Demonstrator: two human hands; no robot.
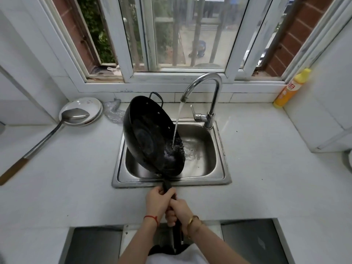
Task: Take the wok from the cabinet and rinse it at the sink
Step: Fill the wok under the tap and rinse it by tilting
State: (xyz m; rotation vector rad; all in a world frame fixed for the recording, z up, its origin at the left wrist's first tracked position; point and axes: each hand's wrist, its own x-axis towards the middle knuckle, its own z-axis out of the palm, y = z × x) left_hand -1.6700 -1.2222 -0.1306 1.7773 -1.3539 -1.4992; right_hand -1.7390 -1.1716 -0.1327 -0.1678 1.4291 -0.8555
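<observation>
A black wok is tilted steeply over the steel sink, its open side facing right. Water runs from the chrome tap onto the wok's lower inside and splashes into the basin. The wok's long dark handle reaches toward me over the sink's front rim. My left hand is closed around the handle nearer the wok. Just behind it, my right hand grips the same handle. A small loop handle sticks up at the wok's far rim.
White plates with a long metal ladle resting on them sit on the counter at the left. A crumpled scrubber lies behind the wok. A yellow detergent bottle stands at the back right. The window sill runs behind the tap.
</observation>
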